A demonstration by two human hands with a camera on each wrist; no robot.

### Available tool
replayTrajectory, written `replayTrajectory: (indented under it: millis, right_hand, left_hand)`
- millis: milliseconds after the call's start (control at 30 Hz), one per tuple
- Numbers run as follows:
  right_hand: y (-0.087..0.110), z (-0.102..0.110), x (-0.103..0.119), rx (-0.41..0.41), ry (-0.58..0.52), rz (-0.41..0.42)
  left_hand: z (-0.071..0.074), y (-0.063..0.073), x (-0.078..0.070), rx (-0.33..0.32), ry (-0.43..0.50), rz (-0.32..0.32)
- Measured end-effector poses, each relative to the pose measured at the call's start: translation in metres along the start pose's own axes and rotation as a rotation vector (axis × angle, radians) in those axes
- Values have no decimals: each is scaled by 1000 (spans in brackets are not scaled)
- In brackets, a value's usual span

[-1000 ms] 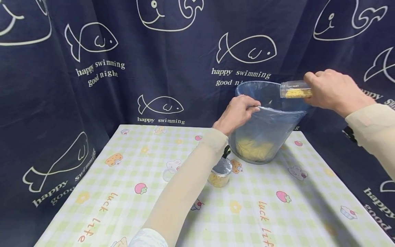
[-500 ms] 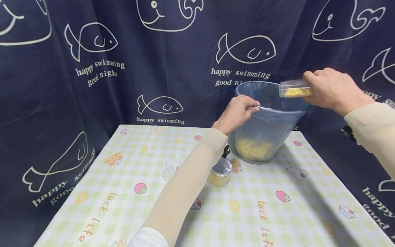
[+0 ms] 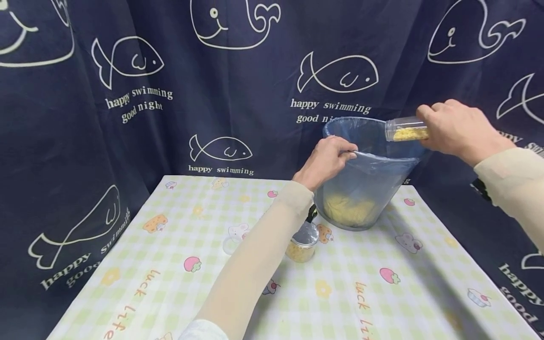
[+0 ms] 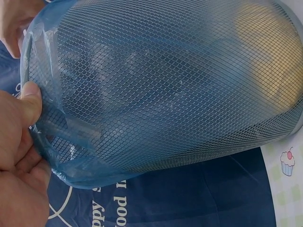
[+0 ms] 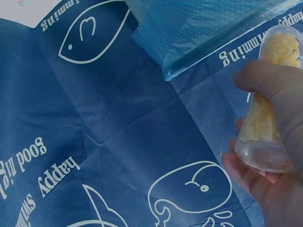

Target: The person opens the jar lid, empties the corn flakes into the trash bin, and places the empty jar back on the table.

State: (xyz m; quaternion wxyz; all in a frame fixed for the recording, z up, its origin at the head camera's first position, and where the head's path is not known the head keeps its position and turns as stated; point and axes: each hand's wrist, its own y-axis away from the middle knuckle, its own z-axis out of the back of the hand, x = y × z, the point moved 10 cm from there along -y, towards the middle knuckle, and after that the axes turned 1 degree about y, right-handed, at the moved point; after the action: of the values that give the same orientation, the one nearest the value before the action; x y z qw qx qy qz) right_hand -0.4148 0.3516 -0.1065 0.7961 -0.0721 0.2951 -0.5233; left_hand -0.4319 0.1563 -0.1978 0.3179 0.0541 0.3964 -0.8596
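A mesh waste bin [image 3: 361,184] lined with a thin blue plastic bag [image 3: 354,130] leans to the right at the table's far edge. Yellow stuff [image 3: 348,210] shows through its wall at the bottom. My left hand [image 3: 326,160] pinches the near rim, thumb outside in the left wrist view. Over the bin's right side, my right hand [image 3: 463,130] grips a clear plastic jar [image 3: 408,129] lying nearly on its side, mouth toward the bin. Pale yellow pieces [image 5: 260,118] lie inside the jar; the right wrist view shows fingers and thumb wrapped round it.
A second clear jar [image 3: 301,245] with a silvery top and yellowish contents stands on the table near the left forearm. A clear round lid [image 3: 231,245] lies left of it. The checked tablecloth [image 3: 340,307] covers the table; a dark blue curtain [image 3: 255,94] hangs right behind.
The whole scene sits slightly lower in the head view now. Both hands keep their holds on the bin rim and the jar, and the jar's tilt looks nearly the same.
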Motion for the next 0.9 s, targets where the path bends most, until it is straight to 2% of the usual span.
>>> replayTrajectory:
  millis: [267, 533, 900]
  right_hand:
    - [7, 5, -7, -23, -2, -11]
    - [5, 5, -1, -52, 6, 25]
    - [2, 5, 4, -43, 13, 35]
  left_hand:
    - [-2, -3, -8, 2, -1, -19]
    - [-3, 0, -5, 14, -13, 0]
    - [0, 2, -2, -2, -4, -7]
